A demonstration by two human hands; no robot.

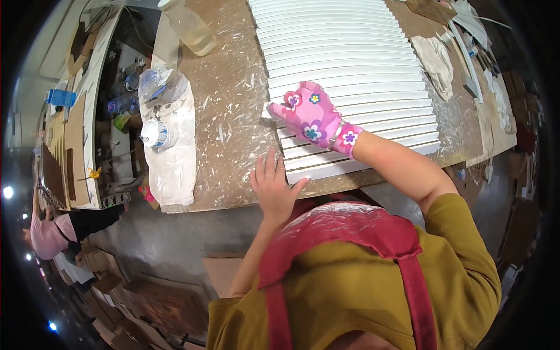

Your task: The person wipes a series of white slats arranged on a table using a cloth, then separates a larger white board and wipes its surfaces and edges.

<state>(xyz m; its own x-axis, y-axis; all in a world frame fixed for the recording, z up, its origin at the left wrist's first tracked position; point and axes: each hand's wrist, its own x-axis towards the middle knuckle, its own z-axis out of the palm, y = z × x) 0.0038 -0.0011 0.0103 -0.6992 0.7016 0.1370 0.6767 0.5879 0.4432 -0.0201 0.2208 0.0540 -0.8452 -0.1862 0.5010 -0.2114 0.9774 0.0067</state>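
Note:
A white slatted panel [350,87], like a louvred shutter, lies on the paint-spattered worktable [227,116]. My right hand [312,116], in a pink flowered glove, is over the panel's left edge with its fingers curled closed. A small white bit shows at its fingertips; I cannot make out what it is. My bare left hand [274,184] rests at the panel's near left corner, fingers spread and holding nothing.
On the left of the table a white tub [156,134] stands on a stained cloth [172,175]. A plastic jug [189,29] of clear liquid is behind it. A crumpled rag [434,65] lies right of the panel. Another person [55,236] is at far left.

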